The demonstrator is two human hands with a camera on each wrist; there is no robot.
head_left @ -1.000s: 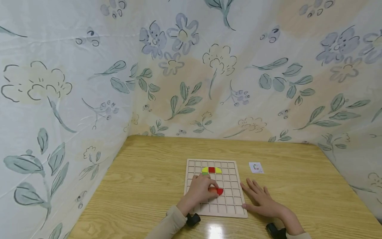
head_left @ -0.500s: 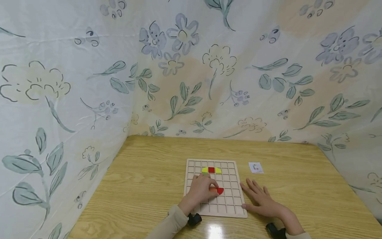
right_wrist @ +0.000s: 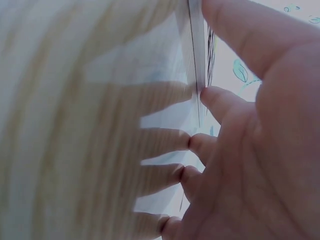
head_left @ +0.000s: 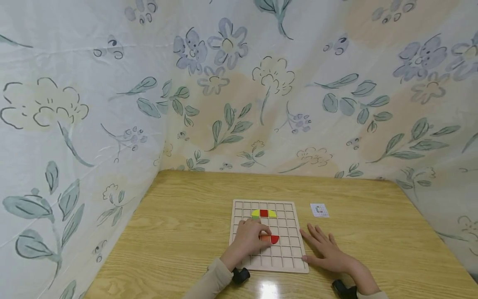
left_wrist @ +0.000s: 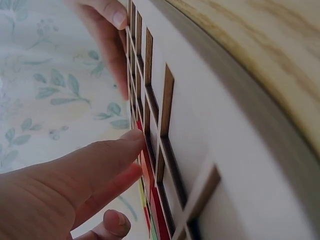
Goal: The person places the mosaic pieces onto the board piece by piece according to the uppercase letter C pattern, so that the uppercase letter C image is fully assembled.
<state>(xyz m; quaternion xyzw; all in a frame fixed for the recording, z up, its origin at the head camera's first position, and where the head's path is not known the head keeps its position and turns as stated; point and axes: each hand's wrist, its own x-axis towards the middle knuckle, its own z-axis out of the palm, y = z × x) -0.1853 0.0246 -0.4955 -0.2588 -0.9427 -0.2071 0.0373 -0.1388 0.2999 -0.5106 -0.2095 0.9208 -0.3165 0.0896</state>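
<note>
A pale wooden grid board (head_left: 287, 261) lies on the table. My left hand (head_left: 248, 236) is over its left middle, thumb and index finger apart around an orange piece (head_left: 265, 238). Just right of that piece a red quarter-round piece (head_left: 274, 239) lies in a cell; in the left wrist view the thumb tip is close to red, contact unclear. Farther up sit a red square (head_left: 264, 213), two yellow pieces, one at its right (head_left: 272, 214), and a partly hidden green piece (head_left: 255, 218). My right hand (head_left: 328, 251) rests with spread fingers on the table, thumb and index at the board's right edge.
A small white card (head_left: 319, 210) printed with a coloured grid pattern lies right of the board. Flowered cloth (head_left: 239, 104) hangs behind and along both sides of the wooden table (head_left: 186, 216). Black straps with small devices are on both wrists.
My left thumb and index finger have drawn back slightly from the red quarter-round piece, so more of the orange piece shows. My right hand stays in place.
</note>
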